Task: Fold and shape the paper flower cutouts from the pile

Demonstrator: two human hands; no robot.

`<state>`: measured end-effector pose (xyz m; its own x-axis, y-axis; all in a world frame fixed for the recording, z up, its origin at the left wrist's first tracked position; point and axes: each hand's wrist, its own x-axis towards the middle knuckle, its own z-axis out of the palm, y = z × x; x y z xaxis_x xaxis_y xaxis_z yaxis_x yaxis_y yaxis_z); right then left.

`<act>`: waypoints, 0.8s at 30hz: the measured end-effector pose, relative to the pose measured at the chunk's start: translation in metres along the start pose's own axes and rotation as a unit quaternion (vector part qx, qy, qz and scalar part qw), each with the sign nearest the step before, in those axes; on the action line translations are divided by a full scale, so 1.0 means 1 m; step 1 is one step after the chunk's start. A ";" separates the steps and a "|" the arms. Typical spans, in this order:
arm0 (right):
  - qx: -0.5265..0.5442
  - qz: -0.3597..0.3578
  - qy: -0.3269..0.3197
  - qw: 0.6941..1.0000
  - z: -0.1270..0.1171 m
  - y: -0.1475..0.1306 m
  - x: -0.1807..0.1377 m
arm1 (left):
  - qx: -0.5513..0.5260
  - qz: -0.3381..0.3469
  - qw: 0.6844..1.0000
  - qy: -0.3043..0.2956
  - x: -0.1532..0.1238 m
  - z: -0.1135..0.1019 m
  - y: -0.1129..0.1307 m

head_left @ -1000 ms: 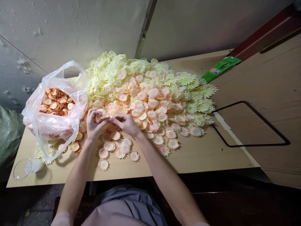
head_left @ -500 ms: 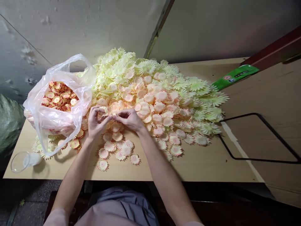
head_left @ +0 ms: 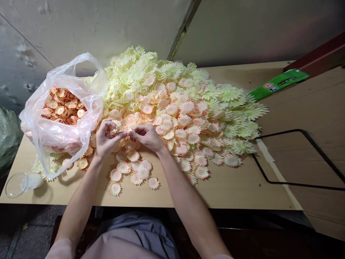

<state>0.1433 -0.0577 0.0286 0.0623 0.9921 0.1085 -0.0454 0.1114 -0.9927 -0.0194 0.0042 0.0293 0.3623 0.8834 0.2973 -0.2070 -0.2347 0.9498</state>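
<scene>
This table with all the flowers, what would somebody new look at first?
Probably the big heap of pale yellow-green and pink flower pieces across the middle of the table. Next, perhaps, the open see-through plastic bag at the heap's left, holding red-edged pieces. Near the heap's front, the left hand and right hand are almost thumb to thumb.

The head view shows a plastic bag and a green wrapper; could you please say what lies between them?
In the head view, a heap of yellow-green and pinkish flower pieces lies between the plastic bag and the green wrapper.
</scene>
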 end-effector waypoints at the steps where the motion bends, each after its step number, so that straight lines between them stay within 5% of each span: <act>1: 0.003 0.002 -0.002 1.000 0.000 0.001 0.000 | -0.002 0.000 1.000 0.008 0.000 0.000 0.000; 11: -0.003 -0.021 0.033 0.999 -0.007 0.000 -0.005 | -0.006 0.008 0.995 0.099 0.006 -0.009 -0.013; 24: -0.033 -0.037 0.019 0.999 -0.003 -0.003 -0.005 | 0.002 0.040 0.999 -0.031 0.001 -0.001 -0.006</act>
<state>0.1466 -0.0633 0.0306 0.1002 0.9783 0.1816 0.0260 0.1799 -0.9833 -0.0187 0.0064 0.0239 0.4009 0.8345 0.3779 -0.2337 -0.3057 0.9230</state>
